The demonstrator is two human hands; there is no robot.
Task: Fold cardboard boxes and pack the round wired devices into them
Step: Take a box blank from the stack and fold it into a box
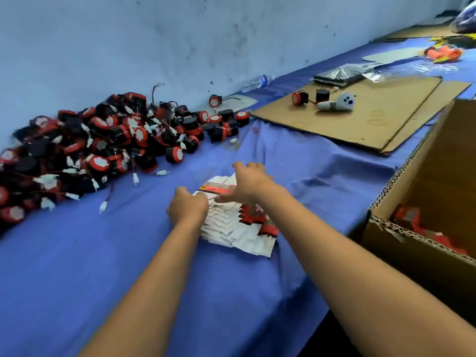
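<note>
A fanned stack of flat white and red box blanks (235,226) lies on the blue cloth in front of me. My left hand (188,206) has its fingers curled over the stack's left edge. My right hand (251,182) reaches over the top and holds the uppermost red-printed blank (219,188), thumb under its near edge. A large heap of round black and red wired devices (98,148) with white connectors lies to the left along the wall.
A big open corrugated carton (422,210) holding red boxes stands at the right. Flat cardboard sheets (360,119) at the back right carry two loose devices and a white object (337,101). A plastic bottle (256,82) lies by the wall.
</note>
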